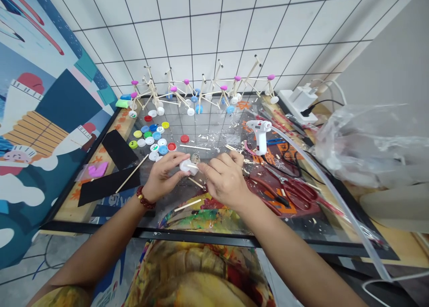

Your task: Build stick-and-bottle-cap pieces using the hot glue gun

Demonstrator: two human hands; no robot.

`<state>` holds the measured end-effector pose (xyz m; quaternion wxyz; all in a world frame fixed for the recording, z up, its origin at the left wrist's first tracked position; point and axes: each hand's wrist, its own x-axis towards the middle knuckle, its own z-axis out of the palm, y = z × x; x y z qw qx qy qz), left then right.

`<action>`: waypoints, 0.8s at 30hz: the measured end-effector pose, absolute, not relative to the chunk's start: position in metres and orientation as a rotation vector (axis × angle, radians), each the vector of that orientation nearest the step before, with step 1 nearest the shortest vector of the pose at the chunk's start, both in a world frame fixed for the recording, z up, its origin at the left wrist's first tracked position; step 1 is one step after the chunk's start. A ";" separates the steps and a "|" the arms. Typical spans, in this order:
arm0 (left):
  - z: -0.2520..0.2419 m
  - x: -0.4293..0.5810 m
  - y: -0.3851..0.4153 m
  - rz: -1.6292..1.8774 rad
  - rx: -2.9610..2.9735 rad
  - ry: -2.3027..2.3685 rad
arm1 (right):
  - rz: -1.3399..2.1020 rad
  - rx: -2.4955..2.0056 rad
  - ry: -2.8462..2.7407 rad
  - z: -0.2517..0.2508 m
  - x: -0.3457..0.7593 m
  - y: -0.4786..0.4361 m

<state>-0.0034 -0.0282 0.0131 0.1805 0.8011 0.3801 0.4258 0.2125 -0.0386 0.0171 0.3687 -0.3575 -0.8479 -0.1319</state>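
Above the middle of the glass tabletop, my left hand (164, 170) pinches a white bottle cap (185, 165) between thumb and fingers. My right hand (224, 177) has its fingers closed on a short pale wooden stick (193, 166), whose end meets the cap; whether it is stuck there I cannot tell. Left of my hands lies a cluster of coloured bottle caps (154, 137). A loose wooden stick (187, 205) rests in front of them, and a red cap (184, 138) is just behind.
Stick figures with cap feet (197, 97) line the tiled wall. A white glue gun (259, 135) stands at right, near red-handled scissors (301, 195) and pliers (268, 191). Black strips (107, 186) and pink clay (98, 169) lie left. A plastic bag (362, 141) and power strip (300, 103) are far right.
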 end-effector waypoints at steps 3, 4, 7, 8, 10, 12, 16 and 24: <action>0.013 -0.003 -0.027 1.220 2.331 1.004 | -0.300 -0.930 -2.188 0.018 0.212 -0.038; 0.013 -0.003 -0.027 1.227 2.349 0.983 | -0.284 -0.936 -2.190 0.018 0.212 -0.038; 0.012 -0.003 -0.026 1.239 2.375 0.949 | -0.258 -0.941 -2.192 0.017 0.212 -0.038; 0.012 -0.003 -0.026 1.238 2.373 0.948 | -0.262 -0.941 -2.191 0.017 0.212 -0.038; 0.011 -0.003 -0.026 1.231 2.361 0.948 | -0.287 -0.932 -2.187 0.016 0.212 -0.038; 0.011 -0.002 -0.026 1.221 2.351 0.947 | -0.318 -0.916 -2.179 0.015 0.212 -0.038; 0.012 -0.001 -0.026 1.206 2.361 0.927 | -0.333 -0.900 -2.179 0.014 0.212 -0.038; 0.009 0.000 -0.027 1.212 2.290 0.963 | -0.169 -1.011 -2.196 0.013 0.214 -0.037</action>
